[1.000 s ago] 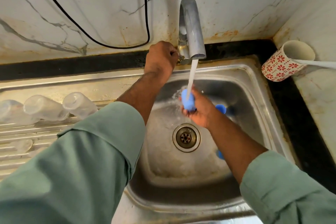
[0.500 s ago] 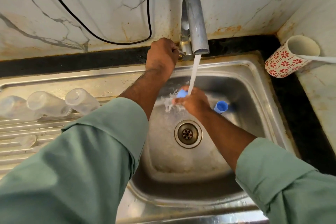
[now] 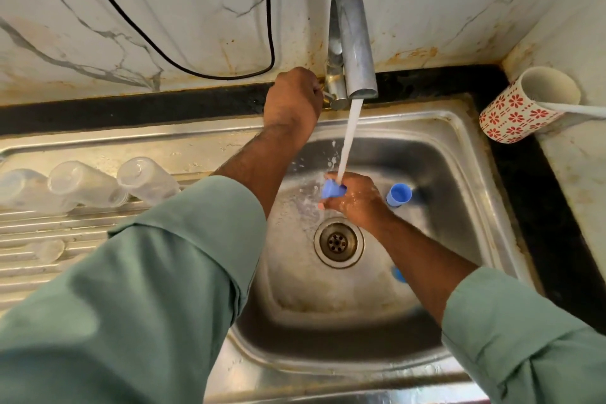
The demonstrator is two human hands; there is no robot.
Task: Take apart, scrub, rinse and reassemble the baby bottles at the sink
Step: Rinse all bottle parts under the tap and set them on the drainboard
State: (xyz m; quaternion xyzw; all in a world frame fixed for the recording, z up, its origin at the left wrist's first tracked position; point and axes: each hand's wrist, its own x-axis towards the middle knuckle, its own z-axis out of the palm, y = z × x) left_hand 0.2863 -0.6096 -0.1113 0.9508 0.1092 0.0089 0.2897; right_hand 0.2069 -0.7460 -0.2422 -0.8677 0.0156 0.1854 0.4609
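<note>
Head view, and I've got the water running hard now: the stream off the tap looks fuller than a second ago, and it lands square on the blue cap that my right hand grips low in the sink. That hand has dropped a touch and turned the cap under the flow, so spray is flying off to the left of it. My left hand stays clenched around the tap's lever, same as a second back. I read this as the rinse step for this cap, well under way.

A second blue cap sits on the basin floor just beside my right hand, and a sliver of another blue piece peeks out by my right forearm; both likely still need their turn. Three clear bottle bodies lie on their sides on the draining board, well apart from the stream. Reassembly isn't close yet, I'd say.
</note>
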